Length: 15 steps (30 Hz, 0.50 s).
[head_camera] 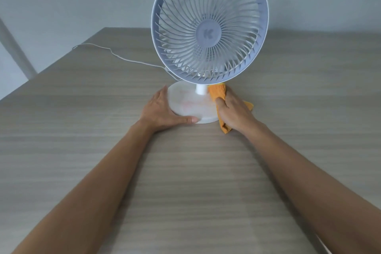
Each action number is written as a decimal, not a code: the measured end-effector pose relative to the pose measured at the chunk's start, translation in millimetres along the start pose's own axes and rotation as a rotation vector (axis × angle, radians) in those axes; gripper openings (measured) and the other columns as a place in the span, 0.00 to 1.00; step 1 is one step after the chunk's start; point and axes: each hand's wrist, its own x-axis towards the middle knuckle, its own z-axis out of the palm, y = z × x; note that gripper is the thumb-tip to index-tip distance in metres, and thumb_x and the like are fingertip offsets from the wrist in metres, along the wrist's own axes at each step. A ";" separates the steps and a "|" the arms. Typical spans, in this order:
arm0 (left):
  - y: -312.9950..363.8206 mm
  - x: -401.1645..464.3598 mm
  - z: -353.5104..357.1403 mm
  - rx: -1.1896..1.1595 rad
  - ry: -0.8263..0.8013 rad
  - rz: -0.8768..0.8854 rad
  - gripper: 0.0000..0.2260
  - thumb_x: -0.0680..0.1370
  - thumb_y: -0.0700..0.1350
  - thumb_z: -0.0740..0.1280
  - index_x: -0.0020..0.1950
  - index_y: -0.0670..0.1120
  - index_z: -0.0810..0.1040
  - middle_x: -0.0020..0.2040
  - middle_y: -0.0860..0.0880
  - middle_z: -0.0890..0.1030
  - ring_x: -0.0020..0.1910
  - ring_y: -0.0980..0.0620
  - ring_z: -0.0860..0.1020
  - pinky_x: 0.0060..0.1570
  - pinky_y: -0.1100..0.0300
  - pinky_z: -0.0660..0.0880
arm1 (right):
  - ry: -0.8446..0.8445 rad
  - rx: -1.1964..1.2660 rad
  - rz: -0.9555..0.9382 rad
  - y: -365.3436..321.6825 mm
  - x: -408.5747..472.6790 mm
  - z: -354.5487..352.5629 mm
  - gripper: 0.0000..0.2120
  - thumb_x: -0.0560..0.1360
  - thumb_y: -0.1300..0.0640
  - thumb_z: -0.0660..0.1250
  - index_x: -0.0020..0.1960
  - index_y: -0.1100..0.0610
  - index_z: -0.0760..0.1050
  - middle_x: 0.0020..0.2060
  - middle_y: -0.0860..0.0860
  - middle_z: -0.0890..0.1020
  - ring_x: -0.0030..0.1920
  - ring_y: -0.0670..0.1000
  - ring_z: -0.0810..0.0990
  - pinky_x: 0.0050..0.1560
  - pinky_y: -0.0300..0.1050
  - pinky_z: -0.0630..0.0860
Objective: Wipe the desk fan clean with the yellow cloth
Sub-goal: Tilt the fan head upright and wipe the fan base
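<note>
A white desk fan (pixel 209 24) with a round grille stands upright on a wooden desk, on a short neck above a round white base (pixel 189 103). My left hand (pixel 162 109) rests flat against the base's left and front rim, thumb along the front edge. My right hand (pixel 233 109) grips a bunched yellow-orange cloth (pixel 217 92) and presses it on the right side of the base, beside the neck. A cloth end sticks out below the hand and another behind it.
The fan's thin white cord (pixel 123 57) trails from behind the fan leftward across the desk (pixel 185 171) to its far left corner. A plain grey wall stands behind. The desk's left edge runs diagonally at the left.
</note>
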 end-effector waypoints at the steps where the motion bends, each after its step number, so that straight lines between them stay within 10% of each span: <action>1: -1.4 2.2 -0.1 0.007 -0.015 0.005 0.47 0.52 0.68 0.77 0.66 0.53 0.66 0.65 0.53 0.72 0.65 0.51 0.70 0.58 0.58 0.67 | -0.035 -0.069 -0.040 1.1 2.4 2.8 0.20 0.82 0.59 0.53 0.72 0.64 0.64 0.70 0.60 0.70 0.70 0.57 0.68 0.65 0.46 0.63; 4: -4.1 6.7 1.4 0.062 -0.042 -0.001 0.51 0.53 0.70 0.76 0.70 0.51 0.64 0.69 0.51 0.70 0.67 0.50 0.69 0.63 0.55 0.67 | -0.049 -0.218 -0.113 5.2 6.7 11.8 0.20 0.83 0.59 0.52 0.71 0.68 0.68 0.75 0.62 0.67 0.78 0.56 0.58 0.74 0.41 0.48; 9: -5.2 9.0 1.9 0.115 -0.067 -0.019 0.55 0.54 0.71 0.74 0.73 0.46 0.60 0.73 0.49 0.65 0.71 0.49 0.66 0.67 0.54 0.64 | -0.009 -0.372 -0.203 9.6 -0.3 23.8 0.36 0.74 0.47 0.40 0.71 0.65 0.70 0.73 0.61 0.71 0.78 0.58 0.61 0.78 0.54 0.51; 15: -8.0 11.9 -0.3 0.097 -0.112 -0.018 0.58 0.53 0.71 0.75 0.75 0.45 0.57 0.75 0.50 0.62 0.73 0.51 0.62 0.69 0.55 0.61 | -0.039 -0.302 -0.305 9.6 -24.3 12.4 0.24 0.82 0.55 0.53 0.76 0.61 0.63 0.77 0.55 0.66 0.79 0.53 0.58 0.79 0.46 0.48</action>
